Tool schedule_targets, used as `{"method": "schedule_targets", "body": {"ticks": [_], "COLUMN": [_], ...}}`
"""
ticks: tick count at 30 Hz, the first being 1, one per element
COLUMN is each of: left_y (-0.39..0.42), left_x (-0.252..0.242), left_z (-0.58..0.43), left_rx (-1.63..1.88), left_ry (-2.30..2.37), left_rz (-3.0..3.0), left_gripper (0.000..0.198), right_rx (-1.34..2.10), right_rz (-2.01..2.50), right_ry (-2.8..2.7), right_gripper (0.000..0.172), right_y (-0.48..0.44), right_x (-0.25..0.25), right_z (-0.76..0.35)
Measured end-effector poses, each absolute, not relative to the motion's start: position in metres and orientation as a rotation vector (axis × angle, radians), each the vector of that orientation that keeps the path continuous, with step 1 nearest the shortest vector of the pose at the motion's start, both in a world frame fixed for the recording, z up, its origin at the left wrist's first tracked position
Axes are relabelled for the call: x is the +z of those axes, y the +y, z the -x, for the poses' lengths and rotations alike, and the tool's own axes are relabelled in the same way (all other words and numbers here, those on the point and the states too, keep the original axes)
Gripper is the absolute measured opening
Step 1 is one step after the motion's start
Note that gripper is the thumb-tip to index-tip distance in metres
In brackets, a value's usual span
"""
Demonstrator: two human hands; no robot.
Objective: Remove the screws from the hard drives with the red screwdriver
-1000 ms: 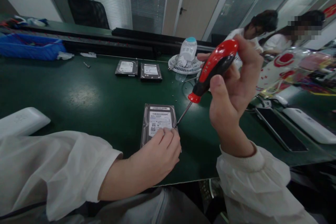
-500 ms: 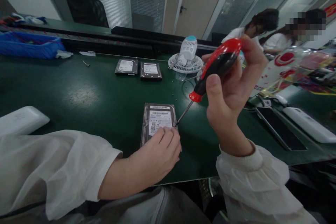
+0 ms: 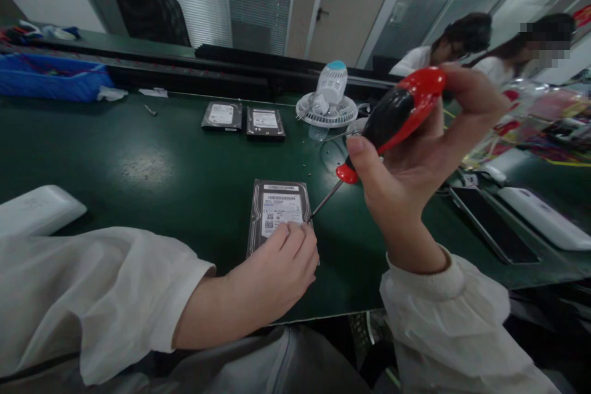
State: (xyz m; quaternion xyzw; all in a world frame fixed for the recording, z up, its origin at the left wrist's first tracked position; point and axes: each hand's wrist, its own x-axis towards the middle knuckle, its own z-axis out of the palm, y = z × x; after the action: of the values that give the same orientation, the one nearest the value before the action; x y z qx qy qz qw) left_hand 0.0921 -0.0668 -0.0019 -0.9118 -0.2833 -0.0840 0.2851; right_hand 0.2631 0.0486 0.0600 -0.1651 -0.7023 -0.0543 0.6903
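Observation:
A hard drive (image 3: 282,202) lies label up on the green table near its front edge. My left hand (image 3: 284,261) is closed over the drive's lower right part and covers that corner; its fingertips are partly hidden. In my right hand (image 3: 415,166) is a red and black screwdriver (image 3: 392,117), gripped by its handle between thumb and fingers. The screwdriver slants down to the left, and its tip meets the drive's right edge beside my left fingers. Whether a screw sits under the tip, I cannot tell.
Two more hard drives, one (image 3: 222,116) left of the other (image 3: 265,124), lie farther back. Beside them is a small white fan (image 3: 330,95). A phone (image 3: 494,225) and a white device (image 3: 545,215) lie right. Left are a blue bin (image 3: 55,79) and another white device (image 3: 39,209). Two people sit behind.
My right hand has turned and shifted right with the screwdriver's handle, while the tip stays at the drive's edge. My left hand and the drive are nearly unmoved.

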Motion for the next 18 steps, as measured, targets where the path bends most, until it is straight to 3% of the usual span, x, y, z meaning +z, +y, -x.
{"method": "schedule_targets", "body": {"ticks": [6, 12, 18], "left_y": [-0.0666, -0.0671, -0.0673], "left_x": [-0.0021, -0.0026, -0.0021], "left_z": [-0.0919, -0.0922, -0.0918], "left_rx": [-0.229, -0.237, -0.237], "left_ry": [-0.763, -0.762, -0.759], "left_rz": [2.443, 2.441, 2.438], "left_gripper": [0.042, 0.042, 0.042], "right_rx": [0.057, -0.069, -0.175], "right_rz": [0.402, 0.339, 0.435], "right_ry": [-1.698, -1.685, -1.621], "right_gripper": [0.062, 0.073, 0.067], "right_y": [0.0487, 0.0520, 0.0500], "right_x": [0.0570, 0.0605, 0.0591], "right_z": [-0.2665, -0.2649, -0.2663]}}
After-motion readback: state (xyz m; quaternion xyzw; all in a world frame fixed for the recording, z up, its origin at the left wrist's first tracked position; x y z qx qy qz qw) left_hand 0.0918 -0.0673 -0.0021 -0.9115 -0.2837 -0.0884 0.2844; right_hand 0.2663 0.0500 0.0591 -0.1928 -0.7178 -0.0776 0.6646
